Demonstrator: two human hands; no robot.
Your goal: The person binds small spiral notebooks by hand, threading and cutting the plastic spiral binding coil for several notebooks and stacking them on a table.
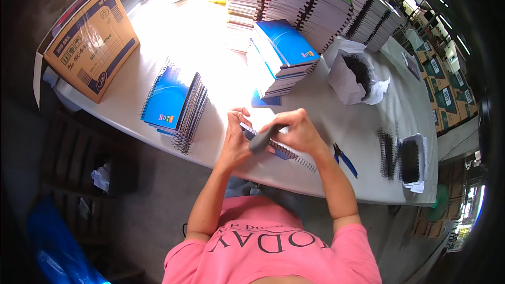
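A brown cardboard box [92, 42] sits at the white table's [210, 37] left end, with a stack of blue spiral notebooks [176, 105] beside it. Near the front edge the left hand [235, 142] steadies a wire-bound notebook [279, 147], fingers curled around it. The right hand [297, 130] arches over, fingers closed on a dark-handled tool [263, 139] at the spiral. Blue-handled pliers [344, 159] lie on bare table to the right, black wire coils [400, 155] beyond.

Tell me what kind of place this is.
Likely a notebook binding workshop: tall stacks of spiral notebooks line the white table, loose black wire coils lie on it, and cardboard cartons stand beyond.
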